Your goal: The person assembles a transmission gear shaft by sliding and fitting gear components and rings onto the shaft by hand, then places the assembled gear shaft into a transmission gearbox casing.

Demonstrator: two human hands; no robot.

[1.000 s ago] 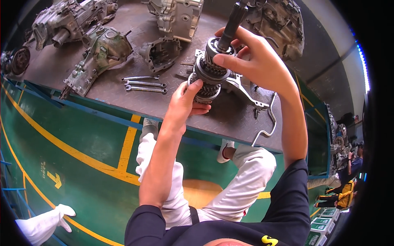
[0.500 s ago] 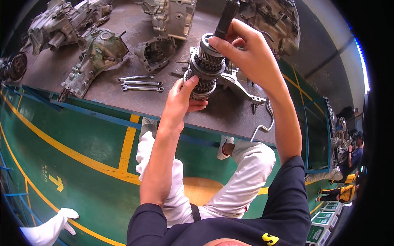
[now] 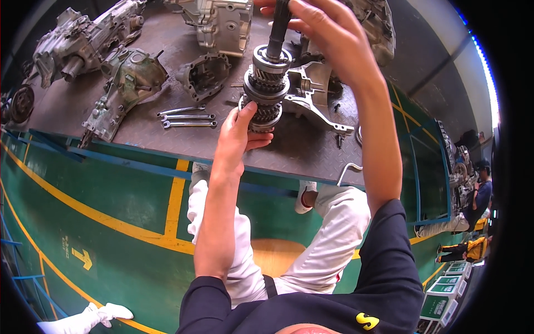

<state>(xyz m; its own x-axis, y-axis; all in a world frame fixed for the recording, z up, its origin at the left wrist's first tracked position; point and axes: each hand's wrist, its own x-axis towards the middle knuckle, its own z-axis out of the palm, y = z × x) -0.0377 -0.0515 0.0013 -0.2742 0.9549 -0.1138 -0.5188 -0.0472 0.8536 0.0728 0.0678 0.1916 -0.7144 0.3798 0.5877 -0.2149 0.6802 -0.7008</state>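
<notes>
Over the bench's near edge I hold a gear shaft [image 3: 267,89] upright, tilted slightly, with several toothed gears and a bearing ring on it. My left hand [image 3: 238,131] is closed round its lowest gears, thumb in front and fingers behind. At the picture's top edge my right hand [image 3: 325,25] is bent round the shaft's dark splined upper end, thumb on one side and fingers on the other; the top of that grip is cut off. Just behind the shaft lies an open metal housing [image 3: 314,103] with a pale flange.
Three wrenches [image 3: 189,117] lie on the metal-topped bench [image 3: 161,142], left of the shaft. Gearbox casings [image 3: 130,83] and a hollow housing [image 3: 206,75] stand beyond them. A bent metal bar [image 3: 348,170] reaches the front edge at right. Several people are at the far right.
My right hand has slid up from the bearing ring to the shaft's upper end. My left hand keeps its hold on the lower gears. The view has shifted slightly.
</notes>
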